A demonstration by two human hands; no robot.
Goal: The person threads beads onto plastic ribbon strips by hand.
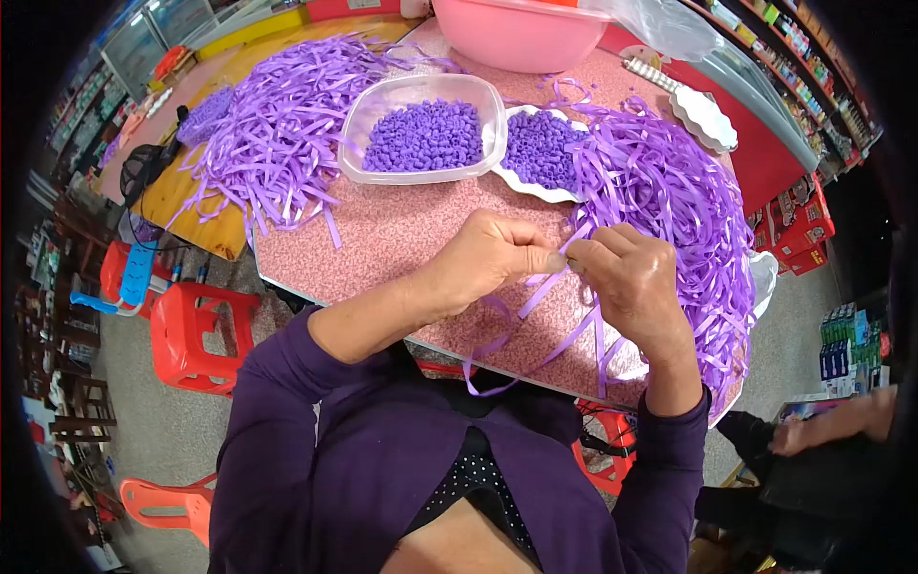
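My left hand point(492, 256) pinches a purple ribbon point(542, 295) between thumb and forefinger, above the pink table. Close against it, my right hand point(622, 277) is curled with its fingertips on the same ribbon; whether a bead is between the fingertips cannot be made out. Ribbon ends trail down over the table's front edge. Beyond my hands stands a clear plastic tub point(352, 165) of small purple beads point(424, 137). A white scalloped dish point(535, 189) with more purple beads point(543, 148) touches its right side. A big heap of purple ribbons point(669, 191) lies beside my right hand.
Another ribbon heap point(277, 124) covers the table's left side, near a yellow wooden table point(215, 232). A pink basin point(521, 38) stands at the back, and a white scalloped tray point(705, 120) at right. Red stools point(196, 330) are at left; another person's arm point(832, 426) shows at lower right.
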